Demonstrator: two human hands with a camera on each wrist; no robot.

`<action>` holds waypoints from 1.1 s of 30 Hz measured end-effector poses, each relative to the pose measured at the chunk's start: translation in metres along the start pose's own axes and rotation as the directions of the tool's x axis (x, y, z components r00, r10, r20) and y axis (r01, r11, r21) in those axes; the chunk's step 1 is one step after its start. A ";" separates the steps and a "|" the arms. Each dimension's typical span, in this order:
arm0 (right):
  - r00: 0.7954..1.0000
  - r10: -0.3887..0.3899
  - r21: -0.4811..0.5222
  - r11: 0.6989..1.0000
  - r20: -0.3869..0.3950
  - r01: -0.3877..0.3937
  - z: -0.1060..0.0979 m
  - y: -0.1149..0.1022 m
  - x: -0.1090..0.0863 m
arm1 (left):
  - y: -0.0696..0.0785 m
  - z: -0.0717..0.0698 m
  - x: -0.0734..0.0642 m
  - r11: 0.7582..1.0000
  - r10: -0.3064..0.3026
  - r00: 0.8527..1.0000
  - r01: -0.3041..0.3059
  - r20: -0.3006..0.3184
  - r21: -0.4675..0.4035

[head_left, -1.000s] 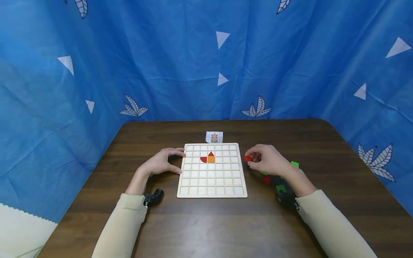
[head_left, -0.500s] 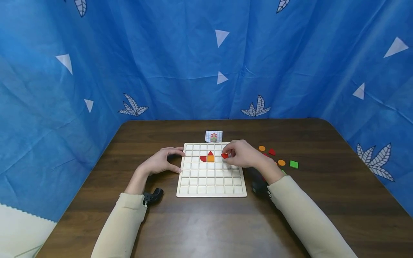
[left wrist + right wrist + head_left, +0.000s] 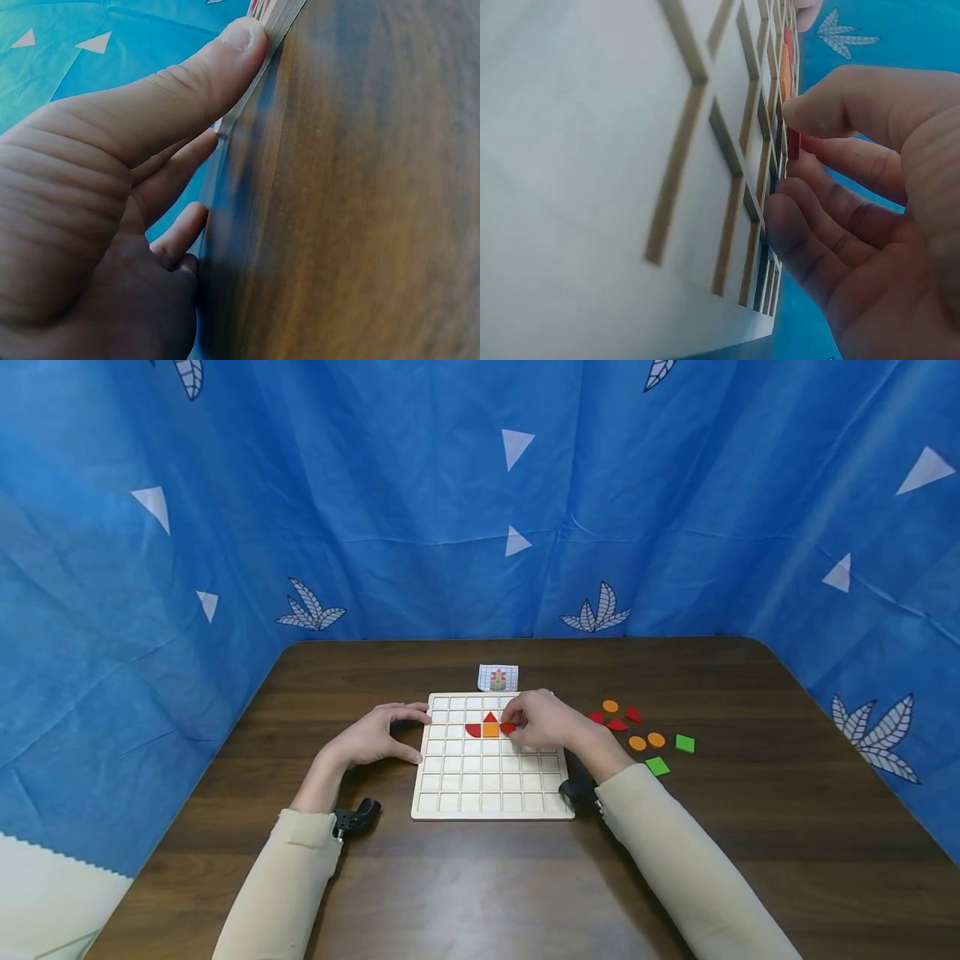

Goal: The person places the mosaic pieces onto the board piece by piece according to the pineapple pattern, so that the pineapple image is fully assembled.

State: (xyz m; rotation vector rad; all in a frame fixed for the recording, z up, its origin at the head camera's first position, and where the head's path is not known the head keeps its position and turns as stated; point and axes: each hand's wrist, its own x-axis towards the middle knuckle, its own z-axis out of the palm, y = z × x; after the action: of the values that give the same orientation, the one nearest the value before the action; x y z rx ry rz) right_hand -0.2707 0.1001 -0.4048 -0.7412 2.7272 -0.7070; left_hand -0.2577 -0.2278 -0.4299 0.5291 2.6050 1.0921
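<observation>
A white gridded board [image 3: 480, 789] lies on the table. My left hand [image 3: 373, 739] rests at its left edge, thumb and fingers spread apart; in the left wrist view the thumb [image 3: 217, 64] touches the board's side. On the board sit a red triangle [image 3: 491, 717], an orange square [image 3: 491, 731] below it and a red quarter-circle tile [image 3: 472, 730] to the square's left. My right hand [image 3: 546, 722] pinches another red tile [image 3: 507, 727] just right of the square. In the right wrist view this red tile [image 3: 793, 144] shows between thumb and finger, its far part hidden.
A small printed card [image 3: 498, 677] with a coloured pattern lies behind the board. Loose tiles lie to the right: several red ones [image 3: 617, 725], orange discs [image 3: 637, 743] and green squares [image 3: 657, 766]. Blue curtain [image 3: 450, 527] hangs behind the dark wooden table [image 3: 480, 885].
My right hand has carried the red tile leftward from beside the board to the spot next to the orange square, uncovering the loose tiles. My left hand stays at the board's edge.
</observation>
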 end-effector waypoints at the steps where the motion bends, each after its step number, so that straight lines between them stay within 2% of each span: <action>1: 1.000 -0.005 -0.002 1.000 -0.003 0.005 0.000 0.001 0.000 | 0.000 0.000 0.000 1.000 0.003 1.000 -0.003 -0.001 -0.002; 7: 1.000 -0.009 -0.007 1.000 -0.001 0.009 0.002 0.002 0.001 | -0.002 0.000 0.000 0.999 0.040 0.999 -0.040 0.003 -0.014; 20: 0.999 0.025 -0.023 0.999 0.042 -0.024 0.000 -0.004 0.000 | -0.002 0.000 0.001 0.999 0.039 0.999 -0.039 0.001 -0.017; 26: 1.000 0.017 0.011 1.000 -0.005 -0.017 0.002 -0.004 0.000 | -0.003 0.001 0.002 0.999 0.037 0.999 -0.037 0.001 -0.023; 33: 0.996 0.062 0.014 0.998 -0.061 -0.061 0.003 -0.004 0.001 | -0.002 0.001 0.001 1.000 0.011 1.000 -0.011 -0.001 -0.022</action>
State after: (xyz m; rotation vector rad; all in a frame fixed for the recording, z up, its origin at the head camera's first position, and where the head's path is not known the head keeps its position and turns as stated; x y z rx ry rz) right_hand -0.2687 0.0954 -0.4055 -0.6403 2.7852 -0.7438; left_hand -0.2589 -0.2280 -0.4316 0.5392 2.5906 1.1237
